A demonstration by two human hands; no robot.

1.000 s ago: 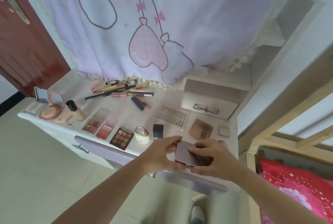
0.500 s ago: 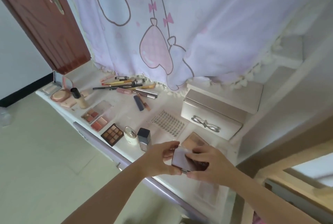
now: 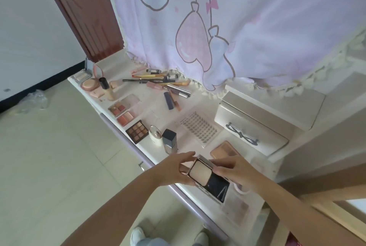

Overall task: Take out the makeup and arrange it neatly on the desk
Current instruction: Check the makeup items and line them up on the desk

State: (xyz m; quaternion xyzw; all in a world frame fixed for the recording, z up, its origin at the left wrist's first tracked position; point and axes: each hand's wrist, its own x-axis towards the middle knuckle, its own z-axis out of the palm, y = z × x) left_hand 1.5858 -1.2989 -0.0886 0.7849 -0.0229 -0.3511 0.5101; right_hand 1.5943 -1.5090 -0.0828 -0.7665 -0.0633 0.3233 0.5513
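— So, what do we see at the far left?

— Well out to the left of our fingers, a round compact (image 3: 89, 84) and a foundation bottle (image 3: 107, 89) stand on the worktop (image 3: 152, 116). Nearer, two blush palettes (image 3: 121, 111), then a brown eyeshadow palette (image 3: 137, 131), a small cream jar (image 3: 155, 135) and a dark-capped bottle (image 3: 169, 141) just beyond our left hand (image 3: 174, 168). Pencils and brushes (image 3: 158, 81) lie in a loose heap farther back, under the curtain (image 3: 217, 27).

— And what do we hold?

— The powder compact (image 3: 208, 178), open, above the worktop's front edge. Our left hand cups its left side, thumb below and fingers (image 3: 186, 155) stretched over its far corner. Our right hand (image 3: 235, 172) grips its right side, fingers curled over the rim. The pale powder pan faces up; the dark mirrored lid lies toward us.

— And past our fingers to the right?

— A lash tray (image 3: 200, 128) and a tan palette (image 3: 223, 150) just beyond the compact, then a white drawer box (image 3: 251, 126) farther right.
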